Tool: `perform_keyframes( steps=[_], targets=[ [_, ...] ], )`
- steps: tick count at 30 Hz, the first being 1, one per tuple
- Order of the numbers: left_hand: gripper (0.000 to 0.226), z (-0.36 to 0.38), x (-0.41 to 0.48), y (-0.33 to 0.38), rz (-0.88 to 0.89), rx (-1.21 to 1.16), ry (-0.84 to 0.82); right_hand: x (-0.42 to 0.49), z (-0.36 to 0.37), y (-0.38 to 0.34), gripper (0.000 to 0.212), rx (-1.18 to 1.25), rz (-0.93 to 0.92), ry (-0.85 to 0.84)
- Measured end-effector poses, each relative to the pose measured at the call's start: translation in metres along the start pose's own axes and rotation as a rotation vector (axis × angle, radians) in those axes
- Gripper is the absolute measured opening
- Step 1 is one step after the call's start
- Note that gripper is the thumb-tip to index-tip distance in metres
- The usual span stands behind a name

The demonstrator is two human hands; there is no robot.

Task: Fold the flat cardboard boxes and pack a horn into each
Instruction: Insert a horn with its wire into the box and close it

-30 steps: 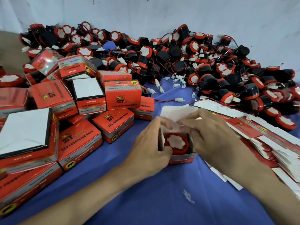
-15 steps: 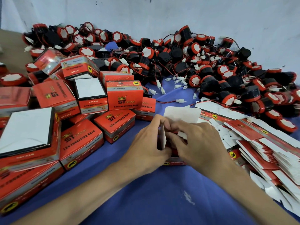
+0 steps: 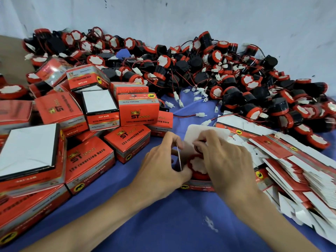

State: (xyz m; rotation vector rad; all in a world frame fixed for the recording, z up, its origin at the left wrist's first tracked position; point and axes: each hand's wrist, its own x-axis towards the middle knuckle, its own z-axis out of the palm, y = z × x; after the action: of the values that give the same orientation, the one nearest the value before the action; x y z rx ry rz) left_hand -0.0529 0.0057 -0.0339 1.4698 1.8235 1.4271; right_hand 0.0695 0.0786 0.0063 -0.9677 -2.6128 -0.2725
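Shows a bare left hand [image 3: 160, 168] and a bare right hand [image 3: 225, 160], slim-fingered. Continues into a lean left forearm [image 3: 91, 219] and right forearm [image 3: 272, 220], both uncovered to the lower edge.

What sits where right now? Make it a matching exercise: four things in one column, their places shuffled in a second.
Things
1. horn pile
2. packed boxes
3. flat boxes
4. open box

Places
A. stacked flat on the right of the cloth
B. between the left hand and the right hand
C. heaped along the wall at the back
D. piled on the left

Pairs: 1-C, 2-D, 3-A, 4-B.
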Motion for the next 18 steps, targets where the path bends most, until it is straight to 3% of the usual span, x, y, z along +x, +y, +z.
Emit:
perform_keyframes(
  steps=[2,6,11,18],
  targets=[
    [0.036,0.001,0.0,0.0,-0.014,-0.003,-0.014,0.003,-0.005,-0.001,0.023,-0.004,0.063,0.064],
    [0.028,0.004,-0.001,0.004,-0.067,-0.105,-0.06,0.003,0.002,0.0,0.024,-0.193,-0.051,-0.111],
    [0.026,0.01,-0.003,0.007,-0.082,-0.156,-0.011,0.004,0.003,0.002,0.018,-0.143,-0.04,-0.061],
    [0.032,0.008,-0.001,0.002,-0.05,-0.164,-0.043,0.002,0.002,0.0,0.037,-0.008,0.048,0.082]
  ],
)
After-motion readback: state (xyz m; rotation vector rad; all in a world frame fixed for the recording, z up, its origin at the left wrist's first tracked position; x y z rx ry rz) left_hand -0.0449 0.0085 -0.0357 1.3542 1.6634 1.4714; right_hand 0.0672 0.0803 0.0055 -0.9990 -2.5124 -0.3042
